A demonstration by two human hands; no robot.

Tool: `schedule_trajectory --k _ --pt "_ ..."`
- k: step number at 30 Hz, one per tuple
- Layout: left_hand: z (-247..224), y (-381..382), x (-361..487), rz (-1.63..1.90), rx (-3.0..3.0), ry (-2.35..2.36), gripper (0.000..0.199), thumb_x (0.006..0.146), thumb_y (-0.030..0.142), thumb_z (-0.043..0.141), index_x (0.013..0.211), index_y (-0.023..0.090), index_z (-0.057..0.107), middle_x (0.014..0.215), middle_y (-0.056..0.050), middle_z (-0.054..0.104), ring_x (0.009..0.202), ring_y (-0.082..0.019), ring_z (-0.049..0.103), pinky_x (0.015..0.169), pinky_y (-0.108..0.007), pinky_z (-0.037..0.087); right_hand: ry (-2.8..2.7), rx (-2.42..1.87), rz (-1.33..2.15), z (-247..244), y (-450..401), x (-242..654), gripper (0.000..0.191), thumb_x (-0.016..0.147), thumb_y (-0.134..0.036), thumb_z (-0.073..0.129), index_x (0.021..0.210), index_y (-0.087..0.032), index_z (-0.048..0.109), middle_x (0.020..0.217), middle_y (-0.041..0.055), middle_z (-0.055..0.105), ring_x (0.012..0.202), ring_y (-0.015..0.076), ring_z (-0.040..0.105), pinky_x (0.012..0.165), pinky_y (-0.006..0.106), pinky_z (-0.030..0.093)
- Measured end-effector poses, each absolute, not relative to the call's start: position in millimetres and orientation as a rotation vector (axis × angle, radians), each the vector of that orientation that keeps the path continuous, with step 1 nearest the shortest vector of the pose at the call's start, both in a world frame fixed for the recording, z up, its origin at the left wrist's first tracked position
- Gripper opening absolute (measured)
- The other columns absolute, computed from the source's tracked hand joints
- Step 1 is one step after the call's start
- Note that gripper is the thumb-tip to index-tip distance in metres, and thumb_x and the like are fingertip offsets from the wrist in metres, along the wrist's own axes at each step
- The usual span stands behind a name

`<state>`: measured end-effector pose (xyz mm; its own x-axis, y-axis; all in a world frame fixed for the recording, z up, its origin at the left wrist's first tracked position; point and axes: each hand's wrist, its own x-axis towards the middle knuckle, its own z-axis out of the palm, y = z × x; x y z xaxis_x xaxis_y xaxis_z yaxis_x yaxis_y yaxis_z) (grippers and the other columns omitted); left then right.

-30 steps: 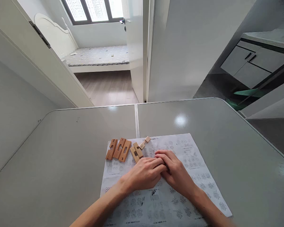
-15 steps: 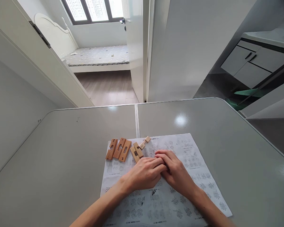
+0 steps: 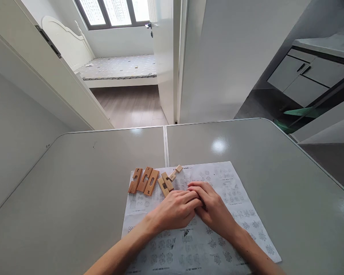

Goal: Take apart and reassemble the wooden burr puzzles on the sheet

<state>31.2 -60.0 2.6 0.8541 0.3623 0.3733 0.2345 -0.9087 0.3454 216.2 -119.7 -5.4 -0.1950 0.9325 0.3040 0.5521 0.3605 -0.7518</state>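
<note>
My left hand (image 3: 179, 209) and my right hand (image 3: 210, 202) rest together over a printed paper sheet (image 3: 226, 179), with their curled fingers overlapping. Whatever may be between or under the fingers is hidden. Beyond and left of my left hand lie dark brown wooden pieces with cut-outs, one of them a slotted piece (image 3: 151, 183) marked 2. Lighter wooden pieces (image 3: 167, 181) lie crossed near my left wrist and fingers. Small pale wooden pieces (image 3: 179, 168) sit by the sheet's top edge.
The sheet lies on a grey table (image 3: 60, 198) with a seam running down its middle. Beyond the table are a doorway with an open door (image 3: 163, 57), a bed (image 3: 120, 67) and a window. White cabinets (image 3: 312, 74) stand at the far right.
</note>
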Motion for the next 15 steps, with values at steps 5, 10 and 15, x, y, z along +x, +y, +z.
schedule_trajectory --k 5,10,15 --pt "3.2 -60.1 31.0 0.62 2.742 0.458 0.02 0.094 0.006 0.047 0.097 0.02 0.061 0.094 -0.004 0.071 0.082 -0.017 0.07 0.073 -0.029 0.054 -1.879 -1.293 0.628 -4.7 -119.6 216.8 0.049 0.093 -0.004 0.056 0.135 -0.028 0.062 0.133 0.0105 0.066 0.124 0.0304 0.064 0.104 0.051 0.061" --pt "2.6 -59.7 31.3 0.648 2.737 0.448 0.02 0.094 0.006 0.047 0.098 0.02 0.061 0.094 -0.003 0.071 0.081 -0.016 0.07 0.073 -0.029 0.054 -1.88 -1.286 0.629 -5.8 -119.2 217.1 0.048 0.093 -0.004 0.056 0.135 -0.028 0.062 0.133 0.0111 0.066 0.124 0.0309 0.064 0.103 0.052 0.061" --pt "2.1 -59.5 31.4 0.659 2.744 0.451 0.019 0.094 0.007 0.048 0.097 0.02 0.061 0.093 -0.002 0.071 0.081 -0.017 0.069 0.071 -0.029 0.053 -1.875 -1.291 0.628 -5.3 -119.4 216.5 0.047 0.093 -0.004 0.055 0.133 -0.027 0.062 0.133 0.0104 0.066 0.124 0.0294 0.063 0.105 0.05 0.06"
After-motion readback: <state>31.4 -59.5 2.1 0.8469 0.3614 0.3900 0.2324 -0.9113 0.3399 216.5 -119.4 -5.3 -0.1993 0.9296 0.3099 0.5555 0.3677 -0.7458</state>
